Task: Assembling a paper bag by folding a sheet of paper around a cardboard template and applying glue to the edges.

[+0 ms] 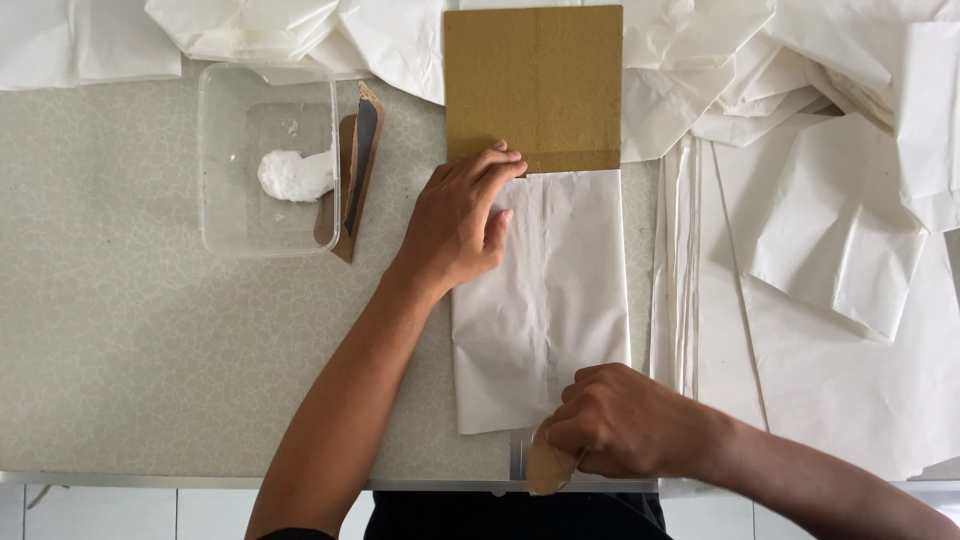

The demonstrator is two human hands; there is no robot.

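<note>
Centrally, folded white paper (pixel 545 300) — left hand (pixel 455 220) flat on top, right hand (pixel 620 420) gripping a small brown scraper (pixel 548 468) at bottom edge.

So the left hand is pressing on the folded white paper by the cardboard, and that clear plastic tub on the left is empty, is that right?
Not quite. The head view shows the clear plastic tub is not empty: a lump of white paste sits in it. The rest holds: the left hand presses on the folded white paper just below the cardboard.

White paper (pixel 545 300), brown cardboard (pixel 533 85), pale mottled table (pixel 120 330)
</note>
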